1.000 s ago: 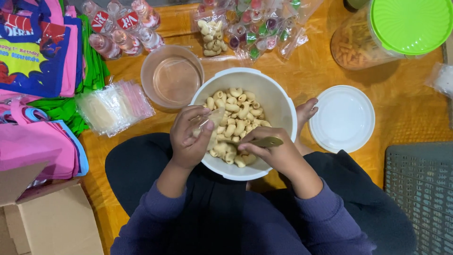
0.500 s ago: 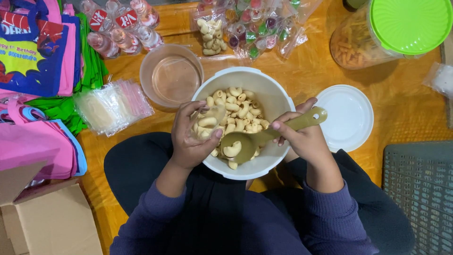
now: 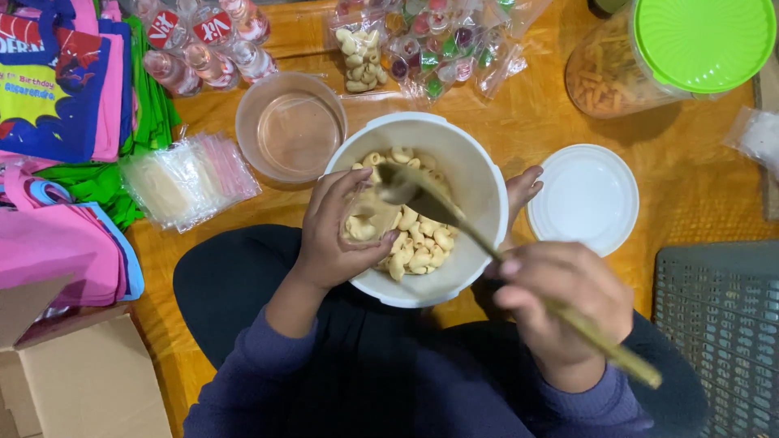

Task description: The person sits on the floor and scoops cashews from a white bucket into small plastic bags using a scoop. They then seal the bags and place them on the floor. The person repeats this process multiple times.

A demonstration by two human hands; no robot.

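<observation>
A white bucket (image 3: pixel 479 174) of pale curled snacks (image 3: pixel 418 243) stands between my knees on an orange mat. My left hand (image 3: pixel 337 235) is over the bucket, holding a small clear bag (image 3: pixel 365 219) partly filled with the snacks. My right hand (image 3: pixel 564 304) is raised toward the camera and grips the long handle of a yellowish spoon (image 3: pixel 454 223). The spoon's bowl sits at the mouth of the bag, just above my left fingers. Whether anything is left in the spoon is too blurred to tell.
A white lid (image 3: pixel 584 199) lies right of the bucket, and an empty clear tub (image 3: pixel 290 130) stands behind it. A stack of clear bags (image 3: pixel 187 174), coloured tote bags (image 3: pixel 57 89) and a cardboard box (image 3: pixel 81 381) are at left. A green-lidded jar (image 3: pixel 698 40), sweet packets (image 3: pixel 442 49) and a grey crate (image 3: pixel 718 324) surround the rest.
My right hand scooped snacks from the bucket, then lifted the spoon up and left to the bag's mouth. My left hand kept the bag over the bucket.
</observation>
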